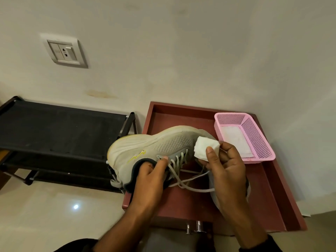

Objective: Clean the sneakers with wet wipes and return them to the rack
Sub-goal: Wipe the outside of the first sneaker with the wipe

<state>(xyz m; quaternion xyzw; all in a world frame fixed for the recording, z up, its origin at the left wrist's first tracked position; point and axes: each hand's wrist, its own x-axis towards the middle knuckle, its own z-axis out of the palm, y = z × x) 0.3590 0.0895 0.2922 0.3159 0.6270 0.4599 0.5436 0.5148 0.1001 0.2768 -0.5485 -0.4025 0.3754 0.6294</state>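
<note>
Head view: a pale grey sneaker (154, 148) is held above the reddish tabletop (189, 204), tipped onto its side with the toe toward the pink basket (254, 128) and the heel toward the black shoe rack (60, 131). The left hand (151, 179) is curled into the collar, the thumb pressed on the upper eyelets, so the shoe is gripped from inside. A folded wet wipe (206, 148) is pinched between thumb and fingers of the right hand (225, 170) and is laid against the mesh near the toe. A second sneaker (211, 182) is judged to lie under the right wrist, mostly hidden. More white wipes (234, 137) are seen in the basket. The rack's top shelf is seen bare and is well apart from the shoe

For the wiping to go well, the shoe should be braced firmly from within the collar, and the wipe should be drawn along the mesh in one direction, a clean fold being turned outward once it greys. The loose laces (183, 180) are best kept out of the stroke. The yellowed sole edge (118, 142) is likely to need firmer pressure
</note>
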